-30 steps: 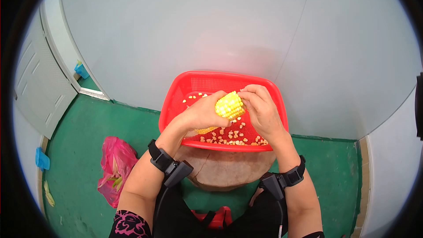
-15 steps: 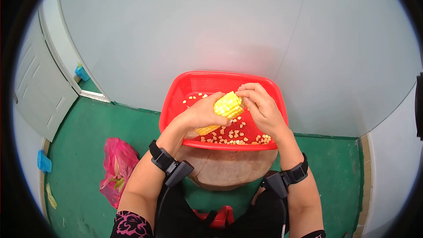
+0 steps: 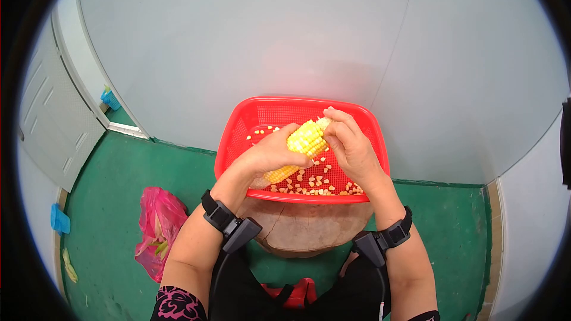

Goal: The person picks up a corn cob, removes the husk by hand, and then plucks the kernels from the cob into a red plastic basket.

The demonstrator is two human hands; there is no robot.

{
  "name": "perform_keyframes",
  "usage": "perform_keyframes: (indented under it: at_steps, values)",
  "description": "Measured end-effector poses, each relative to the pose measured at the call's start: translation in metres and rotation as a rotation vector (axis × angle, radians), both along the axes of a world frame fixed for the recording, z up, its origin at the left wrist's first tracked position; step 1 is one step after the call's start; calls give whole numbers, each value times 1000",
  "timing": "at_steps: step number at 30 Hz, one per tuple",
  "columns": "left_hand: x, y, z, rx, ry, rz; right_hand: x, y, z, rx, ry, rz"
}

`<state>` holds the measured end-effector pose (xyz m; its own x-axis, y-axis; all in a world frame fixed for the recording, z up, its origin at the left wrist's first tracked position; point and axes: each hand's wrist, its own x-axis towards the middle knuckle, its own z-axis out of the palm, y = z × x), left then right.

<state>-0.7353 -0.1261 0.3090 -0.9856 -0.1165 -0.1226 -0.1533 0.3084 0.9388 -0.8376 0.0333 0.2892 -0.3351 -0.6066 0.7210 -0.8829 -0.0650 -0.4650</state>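
My left hand [image 3: 275,152] is wrapped round a yellow ear of corn [image 3: 307,139], held slantwise with its tip up and to the right. Pale bare cob shows near that tip. The fingers of my right hand [image 3: 352,146] are curled about the tip, with the thumb against the edge of the kernels. Both hands are above a red plastic basket [image 3: 237,120] with mesh sides. Loose kernels [image 3: 318,182] lie scattered on its bottom, mostly along the near side. The far side of the ear and some right fingertips are hidden.
The basket rests on a round wooden stump [image 3: 315,226] close to a grey wall [image 3: 267,35]. A pink plastic bag [image 3: 157,232] with husks lies on the green floor [image 3: 107,202] at left. Further left are a blue container [image 3: 59,219] and a loose husk [image 3: 69,266].
My right hand has shifted slightly up and to the left around the tip. The bare cob end shows more now. My left hand keeps its hold with little movement.
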Motion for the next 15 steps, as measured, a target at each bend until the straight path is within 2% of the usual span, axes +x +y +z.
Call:
perform_keyframes:
  at_steps: [2,5,8,11,12,15]
  values:
    - [1,0,1,-29,13,36,2,-2,1,-25,-36,-7]
    - [-2,-3,-3,-160,85,151,0,1,3,-44,142,-123]
    - [-4,1,-10,-300,165,308,-2,2,0,-10,-40,-249]
    - [-2,8,-8,-350,205,336,-5,-9,-10,-130,-772,-78]
    - [-1,11,-7,-380,191,330,-1,-11,-8,-151,-849,43]
    - [0,18,-2,-439,166,313,12,-15,-1,-256,-1011,169]
